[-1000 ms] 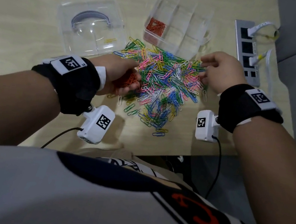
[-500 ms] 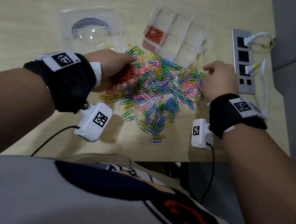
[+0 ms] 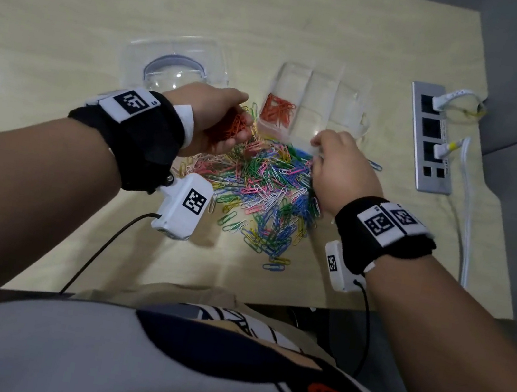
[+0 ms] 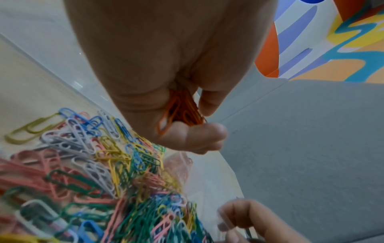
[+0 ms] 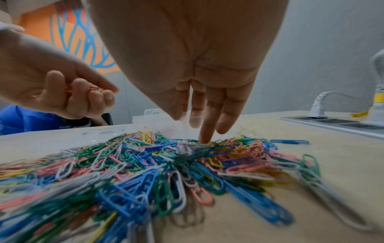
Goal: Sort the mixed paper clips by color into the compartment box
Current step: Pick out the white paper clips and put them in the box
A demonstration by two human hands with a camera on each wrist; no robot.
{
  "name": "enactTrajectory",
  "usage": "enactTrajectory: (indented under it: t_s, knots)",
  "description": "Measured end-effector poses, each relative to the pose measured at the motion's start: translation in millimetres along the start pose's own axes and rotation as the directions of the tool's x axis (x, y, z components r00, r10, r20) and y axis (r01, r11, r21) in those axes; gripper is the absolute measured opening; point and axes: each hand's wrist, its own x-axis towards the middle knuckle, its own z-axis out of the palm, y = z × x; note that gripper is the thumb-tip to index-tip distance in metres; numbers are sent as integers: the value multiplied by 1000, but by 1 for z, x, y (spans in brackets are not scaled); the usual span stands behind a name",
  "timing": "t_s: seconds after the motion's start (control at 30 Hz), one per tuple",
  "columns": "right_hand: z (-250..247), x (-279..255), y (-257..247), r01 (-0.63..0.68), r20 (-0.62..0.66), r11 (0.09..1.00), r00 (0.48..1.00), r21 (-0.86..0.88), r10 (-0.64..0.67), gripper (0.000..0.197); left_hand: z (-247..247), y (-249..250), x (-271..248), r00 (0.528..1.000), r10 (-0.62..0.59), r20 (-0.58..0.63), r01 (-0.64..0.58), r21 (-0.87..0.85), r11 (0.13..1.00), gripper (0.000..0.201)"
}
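Inside left hand [image 3: 215,118], orange clips [image 3: 232,125] half hidden

i can't read any words, brand names or numbers from here. the only signs are black-and-white square code markers: one on the left wristband [image 3: 130,101], one on the white camera unit [image 3: 182,205] under that wrist, two on the right wristband [image 3: 390,220], one on its camera unit [image 3: 334,263].
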Motion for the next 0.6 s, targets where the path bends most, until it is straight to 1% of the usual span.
enactTrajectory:
  t_s: [0.1, 0.27, 0.43, 0.6]
  knots:
    - [2, -11, 3, 10, -21, 1000, 1000, -19, -10, 26, 4, 4, 3, 1000, 7, -9, -7, -35, 999, 39]
    - [3, -25, 1, 2, -17, 1000, 1000, -22, -2, 24, 13, 10, 11, 1000, 29, -9, -29, -109, 994, 39]
    - [3, -30, 1, -21, 18, 1000, 1000, -4, 21, 26, 22, 12, 14, 999, 36, 1, -36, -176, 984, 35]
    - [1, -34, -1, -34, 43, 999, 998, 4, 34, 28, 27, 14, 13, 998, 47, -30, -52, -182, 982, 26]
